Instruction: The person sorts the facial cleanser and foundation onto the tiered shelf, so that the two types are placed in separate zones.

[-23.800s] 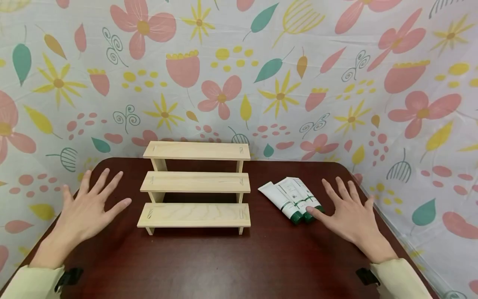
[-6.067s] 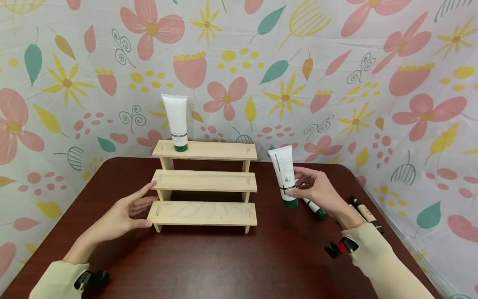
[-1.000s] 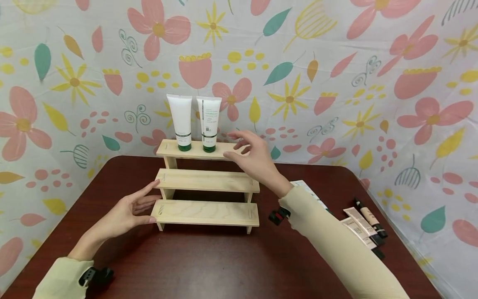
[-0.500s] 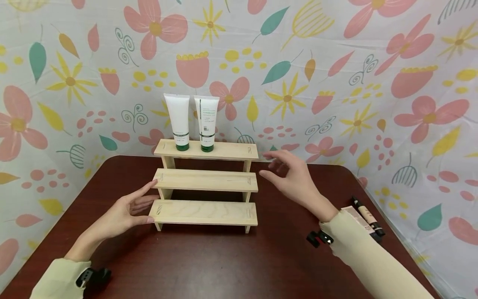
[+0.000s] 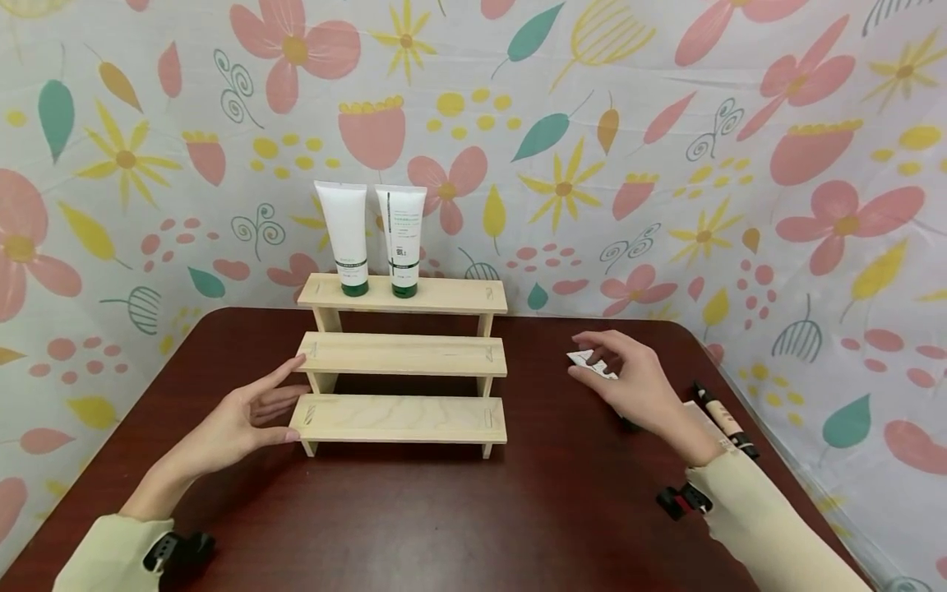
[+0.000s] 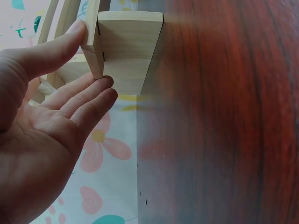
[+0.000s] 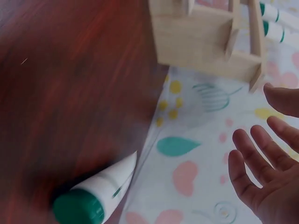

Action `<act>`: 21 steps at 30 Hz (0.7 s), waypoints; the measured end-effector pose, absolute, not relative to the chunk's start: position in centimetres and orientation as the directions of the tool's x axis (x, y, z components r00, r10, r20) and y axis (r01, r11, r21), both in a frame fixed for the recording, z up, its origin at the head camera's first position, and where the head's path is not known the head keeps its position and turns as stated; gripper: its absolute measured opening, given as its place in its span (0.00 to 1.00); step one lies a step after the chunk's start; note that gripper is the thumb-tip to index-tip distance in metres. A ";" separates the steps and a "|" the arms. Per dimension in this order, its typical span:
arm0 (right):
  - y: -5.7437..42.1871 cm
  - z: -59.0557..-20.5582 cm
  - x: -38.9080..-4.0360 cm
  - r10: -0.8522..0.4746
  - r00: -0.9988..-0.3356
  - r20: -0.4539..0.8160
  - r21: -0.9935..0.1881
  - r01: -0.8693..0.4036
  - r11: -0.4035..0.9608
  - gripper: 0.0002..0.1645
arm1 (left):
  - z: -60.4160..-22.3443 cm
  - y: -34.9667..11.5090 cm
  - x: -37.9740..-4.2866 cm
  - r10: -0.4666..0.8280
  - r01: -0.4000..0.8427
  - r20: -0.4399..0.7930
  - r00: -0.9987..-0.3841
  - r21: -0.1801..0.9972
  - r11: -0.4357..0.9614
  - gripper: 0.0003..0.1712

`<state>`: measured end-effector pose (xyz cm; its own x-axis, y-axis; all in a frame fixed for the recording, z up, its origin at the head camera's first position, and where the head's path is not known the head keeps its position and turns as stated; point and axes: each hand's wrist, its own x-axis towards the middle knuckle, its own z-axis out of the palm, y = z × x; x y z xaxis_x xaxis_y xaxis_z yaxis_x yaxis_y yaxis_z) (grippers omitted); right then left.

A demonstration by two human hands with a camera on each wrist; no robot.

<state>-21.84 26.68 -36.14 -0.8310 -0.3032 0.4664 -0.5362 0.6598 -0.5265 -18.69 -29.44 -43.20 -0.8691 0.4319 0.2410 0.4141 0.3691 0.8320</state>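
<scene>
A three-tier wooden stand (image 5: 403,353) stands on the table. On its top tier, two white tubes with green caps, a left one (image 5: 344,234) and a right one (image 5: 403,238), stand upright on their caps. My left hand (image 5: 233,427) touches the stand's left end with thumb and fingertips, its fingers (image 6: 88,105) fairly straight. To the right of the stand, my right hand (image 5: 632,382) is over a third white tube (image 5: 589,362), fingers loosely bent and apart from it. That tube lies flat, its green cap (image 7: 79,205) showing in the right wrist view.
Near the table's right edge lies a slim beige tube with black ends (image 5: 725,419). A paler item beside it is mostly hidden by my right wrist. A floral cloth (image 5: 666,164) hangs right behind the table (image 5: 444,518).
Since the early frames, two white tubes have come onto the top tier. Over the last second my right hand has moved from the top tier right and down to the lying tube. My left hand stays put.
</scene>
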 end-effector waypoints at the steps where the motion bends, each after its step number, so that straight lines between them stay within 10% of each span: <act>1: 27.1 -36.3 -21.9 -0.309 -0.830 0.463 -0.520 -0.537 0.664 0.23 | -43.2 -29.5 -18.7 0.433 0.416 0.243 -0.868 0.832 0.368 0.60; 21: 36.2 -40.0 -25.8 -0.414 -0.898 0.148 -0.537 -0.424 0.729 0.26 | -43.3 -29.5 -18.8 0.434 0.423 0.248 -0.866 0.827 0.371 0.60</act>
